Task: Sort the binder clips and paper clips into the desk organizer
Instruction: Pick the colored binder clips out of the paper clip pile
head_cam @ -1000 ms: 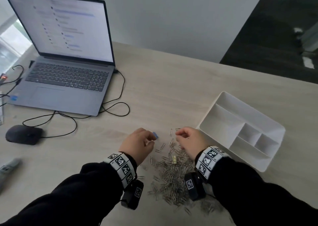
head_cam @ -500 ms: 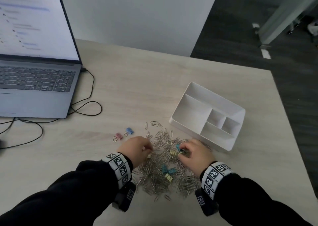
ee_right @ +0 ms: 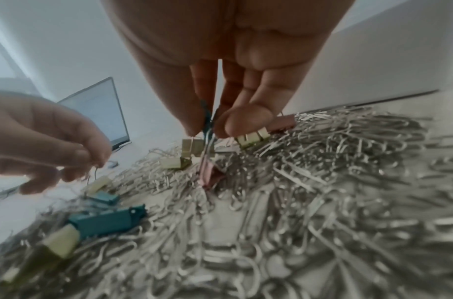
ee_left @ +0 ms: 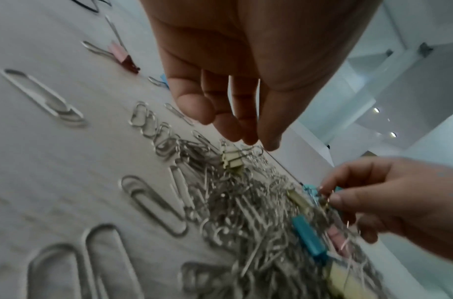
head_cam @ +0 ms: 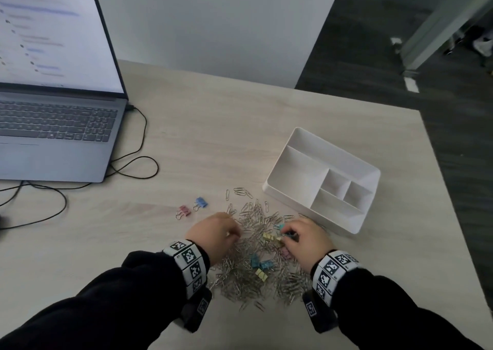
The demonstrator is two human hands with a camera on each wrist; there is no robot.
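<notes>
A heap of silver paper clips lies at the near edge of the desk, with pastel binder clips mixed in. My left hand reaches into the heap's left side; its fingertips pinch the wire handle of a yellow binder clip. On the right side my right hand pinches a teal binder clip between thumb and forefinger, just above a pink binder clip. The white desk organizer stands beyond the right hand, and all its compartments look bare.
A pink binder clip and a blue binder clip lie apart, left of the heap. An open laptop with its black cable fills the far left. The desk's right edge runs just past the organizer.
Both hands drew back from the heap's far edge into its middle. The blue clip that the left hand held now lies on the desk beside the pink one. The view swung right.
</notes>
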